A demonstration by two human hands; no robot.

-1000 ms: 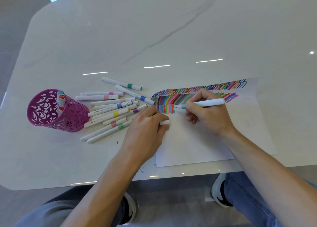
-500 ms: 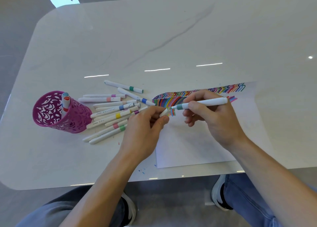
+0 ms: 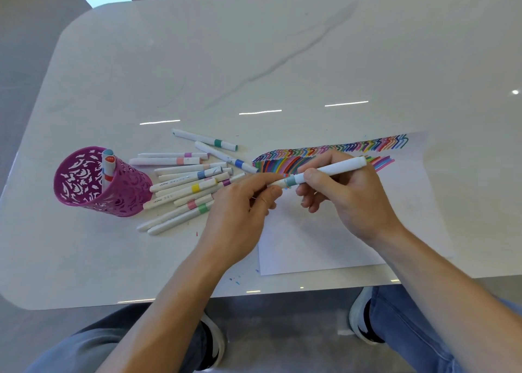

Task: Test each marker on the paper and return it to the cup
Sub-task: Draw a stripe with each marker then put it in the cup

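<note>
Marker is gripped round the barrel by the right hand, just above the paper at its coloured strokes, while the left hand pinches a white cap at the tip end; can't tell if the cap is fully seated. Risk: cap goes on crooked or loose and the tip dries, or the reach left of the grip to the purple cup knocks the loose markers lying between. Looks: white barrel, teal band beside the cap, slightly tilted.
</note>
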